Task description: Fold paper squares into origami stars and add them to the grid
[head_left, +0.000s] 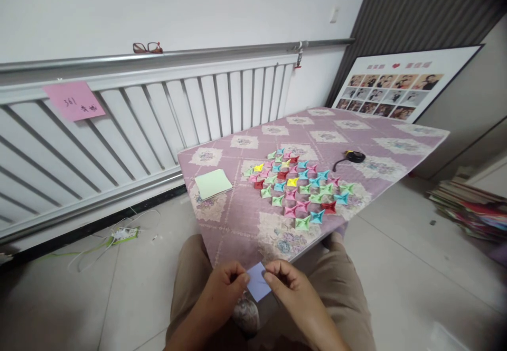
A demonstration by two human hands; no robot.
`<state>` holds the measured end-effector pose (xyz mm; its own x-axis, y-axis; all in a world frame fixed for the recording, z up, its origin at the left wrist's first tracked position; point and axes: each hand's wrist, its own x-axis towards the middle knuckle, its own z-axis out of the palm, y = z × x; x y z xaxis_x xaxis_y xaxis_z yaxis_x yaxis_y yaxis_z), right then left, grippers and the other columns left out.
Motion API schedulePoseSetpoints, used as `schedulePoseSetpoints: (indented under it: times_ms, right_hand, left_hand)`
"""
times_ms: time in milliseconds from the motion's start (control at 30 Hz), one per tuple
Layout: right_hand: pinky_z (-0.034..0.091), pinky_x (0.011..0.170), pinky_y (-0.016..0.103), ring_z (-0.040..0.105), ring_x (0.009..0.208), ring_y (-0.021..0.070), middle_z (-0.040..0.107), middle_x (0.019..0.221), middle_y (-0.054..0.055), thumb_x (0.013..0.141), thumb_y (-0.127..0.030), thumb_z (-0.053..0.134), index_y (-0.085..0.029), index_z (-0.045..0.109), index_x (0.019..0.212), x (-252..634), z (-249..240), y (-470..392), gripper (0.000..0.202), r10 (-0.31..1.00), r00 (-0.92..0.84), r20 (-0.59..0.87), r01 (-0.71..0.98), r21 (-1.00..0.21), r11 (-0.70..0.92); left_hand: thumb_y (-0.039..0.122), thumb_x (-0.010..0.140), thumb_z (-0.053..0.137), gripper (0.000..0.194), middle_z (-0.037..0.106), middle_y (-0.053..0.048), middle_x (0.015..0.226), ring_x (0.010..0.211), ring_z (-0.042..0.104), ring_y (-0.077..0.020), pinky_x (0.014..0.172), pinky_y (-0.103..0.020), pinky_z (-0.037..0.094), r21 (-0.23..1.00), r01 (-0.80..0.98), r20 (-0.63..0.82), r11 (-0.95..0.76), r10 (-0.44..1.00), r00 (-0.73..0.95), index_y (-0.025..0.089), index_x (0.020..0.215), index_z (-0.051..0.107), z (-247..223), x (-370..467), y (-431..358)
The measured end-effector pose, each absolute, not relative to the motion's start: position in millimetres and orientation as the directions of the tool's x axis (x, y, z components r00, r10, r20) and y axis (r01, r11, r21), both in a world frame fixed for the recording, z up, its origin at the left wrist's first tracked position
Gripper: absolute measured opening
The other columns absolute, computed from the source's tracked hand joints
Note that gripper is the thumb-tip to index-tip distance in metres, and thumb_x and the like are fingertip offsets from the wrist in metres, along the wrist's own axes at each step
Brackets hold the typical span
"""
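A small lavender square of paper (258, 283) is held over my lap, just off the table's near edge. My left hand (226, 283) pinches its left corner between thumb and finger. At the opposite corner, my right hand (288, 283) has a like pinch. The paper looks flat, with one corner pointing up; whether it is folded in layers I cannot tell. Beyond my hands, many small folded paper pieces (292, 182) in green, pink, blue, red and yellow stand in rows on the table. A stack of pale green paper (214, 183) lies to their left.
The table wears a purple floral cloth (241, 219). A coiled black cable (354, 156) lies at its right. Behind runs a white radiator (225, 102), with glasses (148, 48) on the pipe above. A power strip (124, 234) sits on the left floor; stacked papers (471, 203) are at right.
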<state>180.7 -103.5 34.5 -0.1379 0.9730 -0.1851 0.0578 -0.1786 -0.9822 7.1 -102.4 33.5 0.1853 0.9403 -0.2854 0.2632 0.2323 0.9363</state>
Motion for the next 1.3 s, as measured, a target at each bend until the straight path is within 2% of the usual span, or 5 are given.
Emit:
schedulePoseSetpoints:
  times_ms: [100, 367, 667, 967, 1300]
  right_hand:
    - [0.037, 0.061, 0.025, 0.048, 0.063, 0.014, 0.056, 0.066, -0.002, 0.072, -0.049, 0.064, -0.019, 0.064, 0.076, 176.5, 38.7, -102.8, 0.031, 0.966, -0.183, -0.18, 0.068, -0.983, -0.171]
    - [0.032, 0.053, 0.023, 0.038, 0.053, 0.0103, 0.045, 0.054, -0.006, 0.073, -0.055, 0.061, -0.02, 0.054, 0.063, 167.0, 33.6, -107.0, 0.037, 0.957, -0.15, -0.25, -0.043, -0.965, -0.259]
    - [0.031, 0.053, 0.023, 0.039, 0.054, 0.0109, 0.046, 0.054, -0.005, 0.072, -0.046, 0.062, -0.019, 0.056, 0.063, 166.1, 40.5, -105.1, 0.029, 0.947, -0.192, -0.256, 0.087, -0.966, -0.243]
    - [0.031, 0.051, 0.021, 0.039, 0.055, 0.0098, 0.05, 0.061, -0.004, 0.069, -0.061, 0.064, -0.018, 0.059, 0.074, 176.0, 23.0, -96.1, 0.044, 0.933, -0.21, -0.292, -0.019, -0.953, -0.302]
    - [0.029, 0.048, 0.022, 0.033, 0.049, 0.0089, 0.041, 0.052, -0.007, 0.068, -0.066, 0.061, -0.021, 0.047, 0.06, 179.5, -2.5, -76.0, 0.048, 0.942, -0.059, -0.33, -0.064, -0.941, -0.333]
  left_hand:
    - [0.04, 0.077, 0.054, 0.027, 0.045, 0.003, 0.059, 0.059, 0.04, -0.0125, 0.057, -0.024, 0.032, 0.937, 0.307, -0.244, 0.166, 0.941, 0.234, 0.018, 0.063, 0.052, 37.1, 8.7, -103.9]
    - [0.035, 0.078, 0.052, 0.024, 0.044, 0.003, 0.06, 0.06, 0.039, -0.0124, 0.059, -0.024, 0.032, 0.941, 0.333, -0.165, 0.062, 0.943, 0.29, 0.018, 0.061, 0.049, 44.1, 10.1, -106.0]
    - [0.032, 0.079, 0.05, 0.023, 0.047, 0.002, 0.061, 0.061, 0.042, -0.0127, 0.058, -0.024, 0.031, 0.921, 0.39, -0.16, 0.023, 0.933, 0.322, 0.017, 0.062, 0.05, 41.3, 8.2, -101.9]
    - [0.039, 0.078, 0.052, 0.026, 0.047, 0.003, 0.057, 0.056, 0.042, -0.012, 0.056, -0.024, 0.032, 0.938, 0.26, -0.28, 0.229, 0.943, 0.181, 0.018, 0.063, 0.049, 24.4, 11.4, -93.7]
    - [0.045, 0.073, 0.053, 0.029, 0.042, 0.005, 0.052, 0.052, 0.039, -0.0115, 0.053, -0.024, 0.029, 0.913, 0.234, -0.37, 0.334, 0.92, 0.132, 0.019, 0.062, 0.047, 6.3, 26.9, -74.1]
